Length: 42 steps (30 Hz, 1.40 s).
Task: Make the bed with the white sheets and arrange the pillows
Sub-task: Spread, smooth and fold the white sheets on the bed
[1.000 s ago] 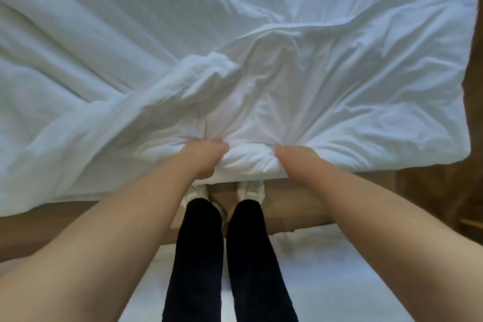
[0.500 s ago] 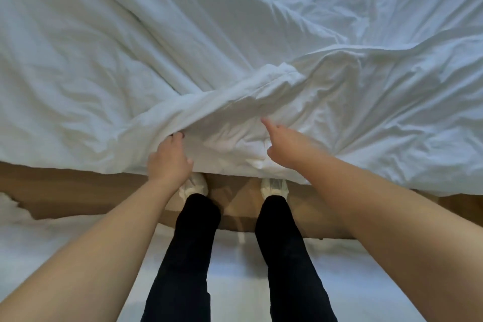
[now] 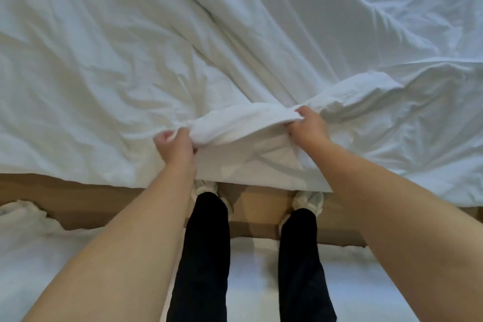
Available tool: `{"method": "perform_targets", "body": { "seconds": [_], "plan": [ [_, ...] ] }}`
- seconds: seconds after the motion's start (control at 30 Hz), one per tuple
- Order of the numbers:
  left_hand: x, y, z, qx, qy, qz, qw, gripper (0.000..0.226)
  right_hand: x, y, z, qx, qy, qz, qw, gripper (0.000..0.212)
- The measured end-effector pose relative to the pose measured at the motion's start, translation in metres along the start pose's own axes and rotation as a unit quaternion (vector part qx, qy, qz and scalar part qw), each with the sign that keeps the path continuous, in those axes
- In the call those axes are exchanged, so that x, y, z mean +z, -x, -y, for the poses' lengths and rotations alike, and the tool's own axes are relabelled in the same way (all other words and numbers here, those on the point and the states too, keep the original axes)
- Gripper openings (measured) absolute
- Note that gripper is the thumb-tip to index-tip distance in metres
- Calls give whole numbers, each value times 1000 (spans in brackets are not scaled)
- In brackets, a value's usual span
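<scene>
The left grip [image 3: 173,146] and the right grip [image 3: 309,129] are both closed, fingers curled round a thick bunched fold [image 3: 243,123] of the white sheet [image 3: 235,47]. They hold it raised just above the near edge of the bed [image 3: 261,175], and the fold spans the gap between them.

The sheet lies over the whole of the bed that is in view. Its near hem hangs over the side in front of the person's legs [image 3: 206,243], which stand on a brown floor [image 3: 78,198]. The task looks to be at an early or middle stage. The cloth is on the bed but far from smooth: long creases run across it and a rumpled ridge sits to the right. Left to do are drawing it flat, squaring the edge, and probably tucking it. No pillows are in view, so nothing here shows that part begun.

Half a second ago the left grip sat low at the hem, under the fold, and the right lay on top of the cloth with fingers stretched out. Now both have closed on the fold and lifted it. Compared with a second ago, the view has moved leftward along the bed, and its right end is out of sight.
</scene>
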<state>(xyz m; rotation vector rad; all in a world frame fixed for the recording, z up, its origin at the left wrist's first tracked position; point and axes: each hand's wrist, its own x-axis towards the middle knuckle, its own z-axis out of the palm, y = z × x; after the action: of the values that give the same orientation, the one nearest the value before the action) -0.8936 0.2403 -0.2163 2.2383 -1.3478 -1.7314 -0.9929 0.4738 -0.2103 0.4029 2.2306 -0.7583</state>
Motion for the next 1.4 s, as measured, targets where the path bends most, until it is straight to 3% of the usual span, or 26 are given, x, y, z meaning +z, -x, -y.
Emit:
{"method": "perform_targets", "body": {
  "seconds": [0.1, 0.2, 0.3, 0.4, 0.5, 0.53, 0.6, 0.67, 0.73, 0.8, 0.9, 0.93, 1.07, 1.17, 1.27, 1.4],
  "plan": [
    [32, 20, -87, 239, -128, 68, 960, 17, -26, -10, 34, 32, -69, -79, 994, 17],
    [79, 25, -184, 335, -221, 150, 904, 24, -64, -35, 92, 44, -169, -161, 971, 17],
    [116, 50, -229, 394, -401, 275, 780, 57, -93, -53, 140, 4, -228, -156, 961, 67],
    [114, 62, -196, 518, -536, 248, 620, 44, -81, -32, 134, -121, -5, -108, 987, 82],
    [81, 38, -108, 567, -617, 199, 508, 23, -33, 9, 63, -172, 198, -75, 962, 81],
    [70, 28, -79, 574, -644, 195, 466, 30, -17, 21, 35, -176, 265, -56, 946, 86],
    [60, -1, -37, 567, -708, 193, 375, 73, 7, 28, -16, -166, 415, -7, 895, 101],
    [73, -27, -23, 575, -740, 168, 307, 106, 22, 10, -44, -131, 501, 12, 855, 112],
    [103, -45, -22, 611, -722, 147, 289, 95, 31, -24, -47, -102, 501, -13, 859, 108],
    [131, -48, -23, 642, -707, 118, 272, 61, 36, -52, -40, -100, 474, -28, 875, 80],
    [147, -28, -33, 581, -737, 160, 305, 32, 18, -68, -30, -137, 425, -14, 895, 46],
    [145, -22, -38, 569, -750, 171, 291, 31, 8, -65, -27, -136, 410, 6, 902, 38],
    [94, 8, -57, 492, -828, 228, 148, 33, -2, -15, -10, -171, 391, 191, 884, 27],
    [44, 10, -47, 371, -870, 300, 119, 40, 21, 23, -11, -168, 389, 330, 844, 21],
    [19, -4, -26, 319, -882, 320, 132, 50, 44, 40, -27, -152, 397, 355, 832, 35],
    [19, -12, -5, 247, -878, 328, 247, 60, 58, 42, -50, -101, 380, 398, 829, 66]
  ]
}}
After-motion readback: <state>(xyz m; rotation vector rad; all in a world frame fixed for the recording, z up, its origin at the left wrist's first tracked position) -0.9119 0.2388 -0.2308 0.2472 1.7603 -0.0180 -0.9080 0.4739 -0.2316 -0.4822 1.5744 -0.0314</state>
